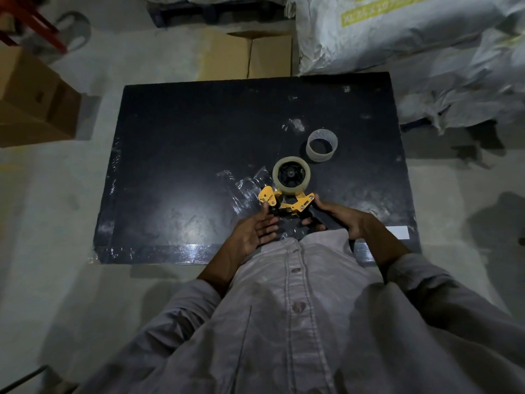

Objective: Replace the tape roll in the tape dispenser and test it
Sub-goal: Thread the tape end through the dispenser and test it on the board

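Note:
A yellow and black tape dispenser [287,201] is held over the near part of a black board [184,155]. A clear tape roll [291,175] sits on its black hub. My right hand [339,218] grips the dispenser's dark handle. With fingers spread, my left hand [257,230] touches the yellow front end with its fingertips. An empty translucent tape core [322,145] stands on the board just beyond the dispenser, to the right.
Crinkled strips of clear tape [241,184] lie on the board left of the dispenser. Cardboard boxes [34,95] stand at the left, and another cardboard box [247,55] behind the board. Large white sacks [412,38] fill the right rear. My shirt hides the board's near edge.

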Available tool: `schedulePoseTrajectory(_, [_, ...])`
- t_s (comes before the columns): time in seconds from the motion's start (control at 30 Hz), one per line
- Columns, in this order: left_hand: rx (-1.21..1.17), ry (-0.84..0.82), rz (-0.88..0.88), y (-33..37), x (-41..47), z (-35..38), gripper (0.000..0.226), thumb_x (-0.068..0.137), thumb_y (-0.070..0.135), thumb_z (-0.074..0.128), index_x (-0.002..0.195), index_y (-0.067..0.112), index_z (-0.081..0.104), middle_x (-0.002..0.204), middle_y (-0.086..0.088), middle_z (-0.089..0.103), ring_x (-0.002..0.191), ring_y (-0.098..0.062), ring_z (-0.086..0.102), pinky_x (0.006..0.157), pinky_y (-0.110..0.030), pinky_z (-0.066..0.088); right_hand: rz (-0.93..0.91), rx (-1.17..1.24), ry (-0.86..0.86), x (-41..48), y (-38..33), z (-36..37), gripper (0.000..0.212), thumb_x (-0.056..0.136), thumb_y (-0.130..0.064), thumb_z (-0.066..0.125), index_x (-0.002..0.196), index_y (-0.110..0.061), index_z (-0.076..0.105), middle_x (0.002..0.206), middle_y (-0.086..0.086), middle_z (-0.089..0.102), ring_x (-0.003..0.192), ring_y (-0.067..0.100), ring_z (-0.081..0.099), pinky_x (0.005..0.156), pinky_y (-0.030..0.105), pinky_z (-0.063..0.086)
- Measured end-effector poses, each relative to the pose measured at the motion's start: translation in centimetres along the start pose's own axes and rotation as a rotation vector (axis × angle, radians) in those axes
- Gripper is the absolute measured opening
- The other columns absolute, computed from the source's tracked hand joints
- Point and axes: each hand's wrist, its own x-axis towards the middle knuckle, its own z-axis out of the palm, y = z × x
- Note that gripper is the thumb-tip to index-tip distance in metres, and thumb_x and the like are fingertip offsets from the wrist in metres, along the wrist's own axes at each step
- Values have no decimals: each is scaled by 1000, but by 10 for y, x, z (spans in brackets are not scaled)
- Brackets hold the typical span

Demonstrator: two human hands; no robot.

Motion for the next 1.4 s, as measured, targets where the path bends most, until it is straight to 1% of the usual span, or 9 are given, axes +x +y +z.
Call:
schedulePoseTrajectory(0.27, [-120,12,-13,-8,3,0,40,103,44,76,121,8,75,120,-8,82,99,-19,77,69,-29,67,3,25,5,5,3,-2,71,108,-67,66,152,-12,59,131,16,78,66,14,67,61,29,63])
schedulePoseTrajectory(0.43, [-161,18,-87,-7,1,1,14,107,17,71,116,8,76,110,-8,85,92,-20,77,64,-28,66,-14,6,5,8,6,-8,76,103,-67,74,155,-16,55,138,16,77,69,14,66,63,29,64])
schedulePoseTrajectory(0.53, [-165,17,-108,-1,1,1,20,104,12,67,121,5,75,115,-10,85,89,-21,79,63,-29,66,-17,22,4,8,7,-6,70,107,-68,67,154,-17,55,135,15,78,67,13,67,60,28,64])
schedulePoseTrajectory(0.63, [-184,20,-125,3,1,2,38,105,27,65,134,2,72,129,-13,82,101,-26,78,63,-30,66,-28,33,-7,7,6,-5,67,108,-67,65,151,-17,54,136,15,77,67,13,67,60,27,64])
schedulePoseTrajectory(0.8, [-201,48,-142,5,5,6,43,105,19,66,143,0,67,113,-13,85,99,-27,77,60,-31,66,-22,36,-15,4,6,-2,64,108,-66,63,148,-16,57,131,15,79,66,13,66,59,27,63])
schedulePoseTrajectory(1.0, [-200,64,-154,10,2,8,23,104,11,61,122,-1,71,100,-15,85,88,-28,77,57,-32,66,12,-22,-98,-11,-8,2,76,106,-84,47,126,-14,69,139,24,73,77,25,69,59,33,62])
schedulePoseTrajectory(1.1, [-177,91,-137,11,5,8,18,108,14,61,115,1,71,90,-12,84,75,-25,79,55,-32,66,79,-115,-108,-14,-15,7,84,101,-91,46,136,-16,60,137,32,72,92,37,76,82,45,66])
schedulePoseTrajectory(1.23, [-163,127,-114,11,6,2,14,106,11,61,111,1,70,93,-13,80,80,-26,76,56,-33,67,109,-137,-64,-12,-16,26,79,105,-85,44,128,-12,64,114,24,80,88,34,80,76,42,67])
schedulePoseTrajectory(1.4, [-182,172,-88,13,0,-14,12,105,12,65,105,2,70,96,-12,75,84,-25,72,58,-32,67,87,14,-105,4,2,46,78,108,-75,54,136,-4,67,126,25,78,91,34,78,83,44,67])
